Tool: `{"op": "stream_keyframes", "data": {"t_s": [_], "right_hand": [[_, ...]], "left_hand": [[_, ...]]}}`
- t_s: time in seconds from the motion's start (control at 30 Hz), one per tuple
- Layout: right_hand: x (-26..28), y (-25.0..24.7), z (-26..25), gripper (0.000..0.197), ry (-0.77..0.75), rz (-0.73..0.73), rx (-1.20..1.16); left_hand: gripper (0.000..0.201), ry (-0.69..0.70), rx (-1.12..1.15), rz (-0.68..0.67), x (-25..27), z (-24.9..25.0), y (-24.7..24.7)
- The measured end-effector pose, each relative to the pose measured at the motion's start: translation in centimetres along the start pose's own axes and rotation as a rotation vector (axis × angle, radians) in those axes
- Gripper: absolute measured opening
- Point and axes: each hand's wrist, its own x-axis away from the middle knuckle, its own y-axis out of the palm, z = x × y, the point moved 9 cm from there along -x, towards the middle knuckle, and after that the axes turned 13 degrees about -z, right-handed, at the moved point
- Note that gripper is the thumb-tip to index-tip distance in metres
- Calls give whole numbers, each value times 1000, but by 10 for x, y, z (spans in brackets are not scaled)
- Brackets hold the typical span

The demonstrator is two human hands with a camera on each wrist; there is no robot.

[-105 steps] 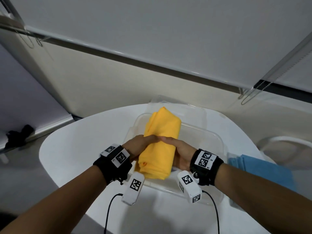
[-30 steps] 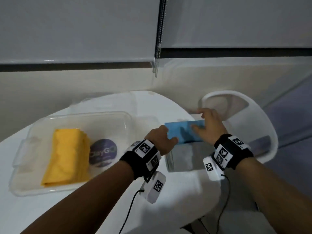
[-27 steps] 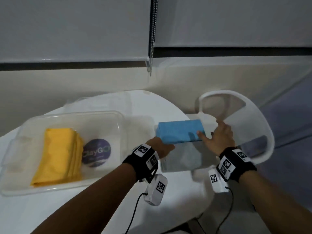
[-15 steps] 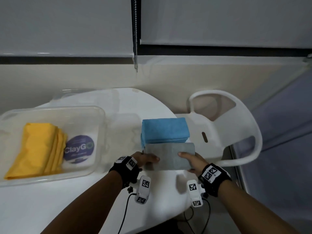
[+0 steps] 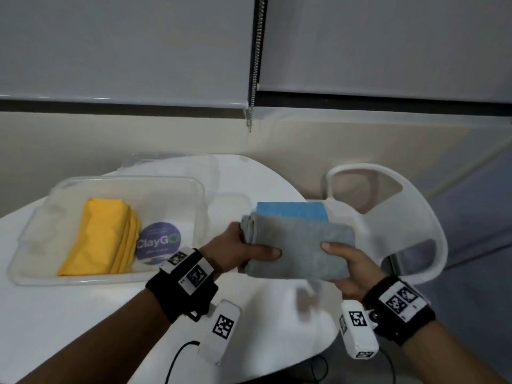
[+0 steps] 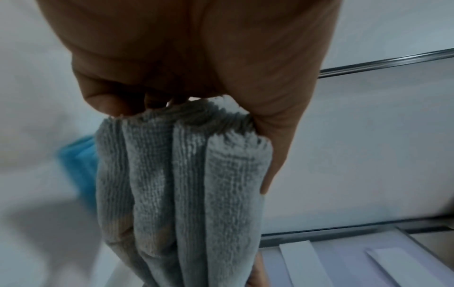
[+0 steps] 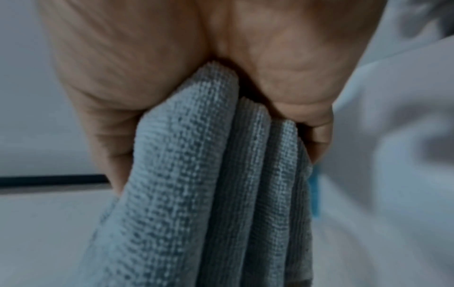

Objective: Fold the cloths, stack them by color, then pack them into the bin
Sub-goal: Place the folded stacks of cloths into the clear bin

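Note:
A stack of folded grey cloths (image 5: 300, 245) is lifted above the table's right edge, held at both ends. My left hand (image 5: 235, 252) grips its left end with the thumb on top; my right hand (image 5: 346, 261) grips its right end the same way. Both wrist views show the grey cloths (image 6: 181, 186) (image 7: 211, 194) pinched between thumb and fingers. Behind them lies a folded blue stack (image 5: 291, 210) at the table's edge. A clear plastic bin (image 5: 124, 278) at the left holds folded yellow cloths (image 5: 102, 236) beside a round purple label.
The white round table (image 5: 83, 328) fills the lower left. A white plastic chair (image 5: 410, 217) stands just right of the table, close to my right hand. A clear lid (image 5: 171, 164) lies behind the bin. Window blinds and a bead chain (image 5: 256, 65) hang at the back.
Both hands left the yellow stack in the bin, reached over to the blue stack, then took hold of the grey stack. They have lifted it off the table and moved it left.

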Motion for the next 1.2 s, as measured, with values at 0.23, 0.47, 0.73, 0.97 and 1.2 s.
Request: {"op": "stream_keyframes", "data": {"t_s": [0.23,0.47,0.73,0.97,1.2], "right_hand": [[-68,150,-104,72,-164,-137,426],[-196,271,-84,74,-34,-159,1042],[-289,305,27,56,381,-308,1671],[-324,282,73,70,485,-242,1608],[-321,290,68,79,319,-227,1821]], "left_hand": [[64,139,-58,93,105,69,-100],[88,-173,-205,279,158,11,-221],[55,-617,-749,58,130,-62,-237],[55,-591,-938,83,117,-69,-260],[36,-603,-1226,-21,102,-69,-236]]}}
